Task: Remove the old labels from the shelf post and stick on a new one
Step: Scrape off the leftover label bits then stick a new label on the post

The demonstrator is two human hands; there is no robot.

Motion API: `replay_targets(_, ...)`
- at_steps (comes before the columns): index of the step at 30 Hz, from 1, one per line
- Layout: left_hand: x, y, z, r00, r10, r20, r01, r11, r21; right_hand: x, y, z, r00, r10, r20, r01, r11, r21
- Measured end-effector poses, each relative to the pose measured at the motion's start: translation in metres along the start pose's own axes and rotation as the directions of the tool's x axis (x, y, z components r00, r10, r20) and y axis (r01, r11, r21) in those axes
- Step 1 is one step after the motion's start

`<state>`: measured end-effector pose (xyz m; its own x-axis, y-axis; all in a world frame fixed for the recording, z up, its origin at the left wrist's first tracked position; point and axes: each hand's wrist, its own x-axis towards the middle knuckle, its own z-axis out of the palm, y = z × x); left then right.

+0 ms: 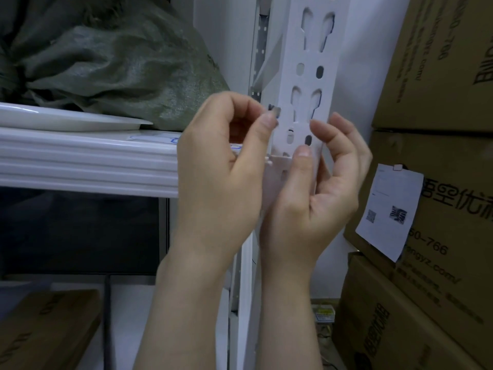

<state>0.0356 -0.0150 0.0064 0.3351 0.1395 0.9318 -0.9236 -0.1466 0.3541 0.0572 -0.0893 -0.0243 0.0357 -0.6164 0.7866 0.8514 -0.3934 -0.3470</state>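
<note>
Head camera, the only view: both hands are raised in front of the white perforated shelf post (306, 76), close together but not touching.

The left hand (221, 161) is curled, with thumb and forefinger pinched on one small dark scrap of label (274, 111). The scrap sits right at the post's left edge, level with a pair of keyhole slots. Whether it is touching the metal cannot be told.

The right hand (320, 193) shows its palm with the fingers loosely curled and spread apart from the thumb. Its thumb tip lies against the post's front face just below a dark oval hole, and its forefinger tip lies near the post's right edge, a little higher. Nothing shows in its grasp.

Counted: two hands, one scrap, one post.

Around the post:
- Left of it, one white shelf beam (88, 161) meets it behind the left hand, with one green woven sack (106, 62) resting above the beam.
- Right of it, three brown cardboard boxes (440, 62) are stacked, the middle one carrying one white paper slip (389, 212) with two printed code squares.
- Low and to the left, one more box (45, 329) lies flat.
</note>
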Motion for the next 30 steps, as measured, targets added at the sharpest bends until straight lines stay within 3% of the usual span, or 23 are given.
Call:
replay_targets(4,0.0009,-0.0031,-0.002,0.999,0.012,-0.031,-0.012,1.0,0.001,-0.0085,-0.0094,-0.0002,0.997,-0.055,-0.053,0.049,0.993,-0.107)
replay_targets(9,-0.0001,-0.0043,0.0016,0.998,0.062,-0.029,-0.057,0.989,0.134,-0.0044,-0.0035,0.0007,0.987,-0.139,-0.077,0.116,0.961,-0.251)
replay_targets(23,-0.0012,-0.0047,0.0026,0.996,0.082,-0.037,-0.075,0.981,0.177,-0.0053,-0.0042,0.0051,0.974,-0.214,-0.068,0.187,0.94,-0.286)
replay_targets(30,-0.0013,-0.0042,0.004,0.996,0.076,-0.04,-0.067,0.981,0.18,0.0,-0.0039,0.0056,0.989,-0.151,0.002,0.144,0.943,-0.301)
